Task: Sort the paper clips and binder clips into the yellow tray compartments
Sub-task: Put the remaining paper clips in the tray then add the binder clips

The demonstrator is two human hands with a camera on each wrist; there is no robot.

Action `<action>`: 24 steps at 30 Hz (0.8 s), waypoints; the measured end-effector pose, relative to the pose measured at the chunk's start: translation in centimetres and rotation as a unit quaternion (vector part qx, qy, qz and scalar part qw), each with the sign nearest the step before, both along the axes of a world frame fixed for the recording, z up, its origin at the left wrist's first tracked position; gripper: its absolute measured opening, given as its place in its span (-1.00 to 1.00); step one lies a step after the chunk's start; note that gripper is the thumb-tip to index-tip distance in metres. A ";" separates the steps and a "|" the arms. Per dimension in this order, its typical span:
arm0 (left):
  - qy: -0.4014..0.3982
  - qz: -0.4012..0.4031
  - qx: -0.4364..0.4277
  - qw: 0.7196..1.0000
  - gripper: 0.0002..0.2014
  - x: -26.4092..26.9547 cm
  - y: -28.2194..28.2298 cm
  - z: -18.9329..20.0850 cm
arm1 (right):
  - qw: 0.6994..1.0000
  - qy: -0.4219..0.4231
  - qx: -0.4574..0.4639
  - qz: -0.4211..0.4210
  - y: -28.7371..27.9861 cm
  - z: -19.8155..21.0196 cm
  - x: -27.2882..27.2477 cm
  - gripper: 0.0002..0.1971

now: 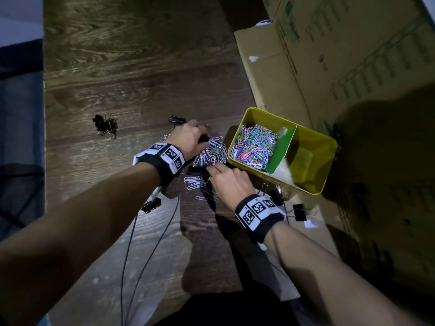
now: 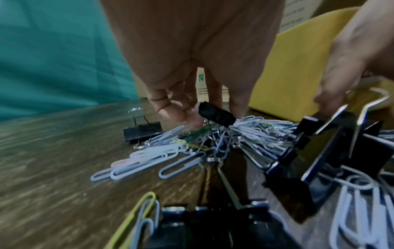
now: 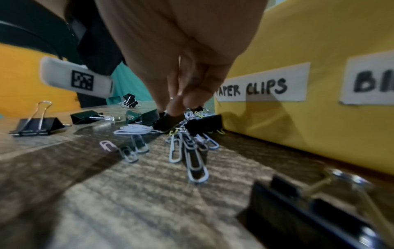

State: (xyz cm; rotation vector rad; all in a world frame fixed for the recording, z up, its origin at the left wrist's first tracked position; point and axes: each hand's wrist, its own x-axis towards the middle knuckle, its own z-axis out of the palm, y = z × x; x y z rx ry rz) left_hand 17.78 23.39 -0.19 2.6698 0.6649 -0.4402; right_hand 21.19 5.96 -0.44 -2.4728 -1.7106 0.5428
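The yellow tray (image 1: 327, 147) stands right of my hands, split by a green divider (image 1: 282, 149). Its left compartment holds many coloured paper clips (image 1: 254, 147); its near wall (image 3: 319, 42) bears the label "PAPER CLIPS" (image 3: 262, 87). A pile of loose paper clips (image 1: 211, 154) mixed with black binder clips lies on the wooden table beside it. My left hand (image 1: 203, 137) reaches into the far side of the pile and pinches a small black binder clip (image 2: 215, 116). My right hand (image 1: 211, 169) pinches another black binder clip (image 3: 168, 121) at the pile's near edge.
Large cardboard boxes (image 1: 341, 55) stand behind and right of the tray. Loose binder clips lie at the far left (image 1: 104, 124), by my left forearm (image 1: 150, 205) and near my right wrist (image 1: 300, 211). Two thin cables (image 1: 131, 243) run along the table toward me.
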 end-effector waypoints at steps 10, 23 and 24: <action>-0.117 0.145 -0.056 0.981 -0.69 2.7 2.8 0.4 | 0.942 0.199 0.258 -0.084 -3.3 0.8 0.0 -0.85; -0.100 0.036 -0.060 0.993 -0.83 -8.3 0.6 0.9 | 0.975 -0.048 0.071 -0.203 -10.6 0.0 1.8 -0.74; -0.091 0.038 -0.067 0.993 -0.81 -9.1 0.0 0.3 | 0.974 -0.055 0.061 -0.209 -10.5 0.3 1.6 -0.74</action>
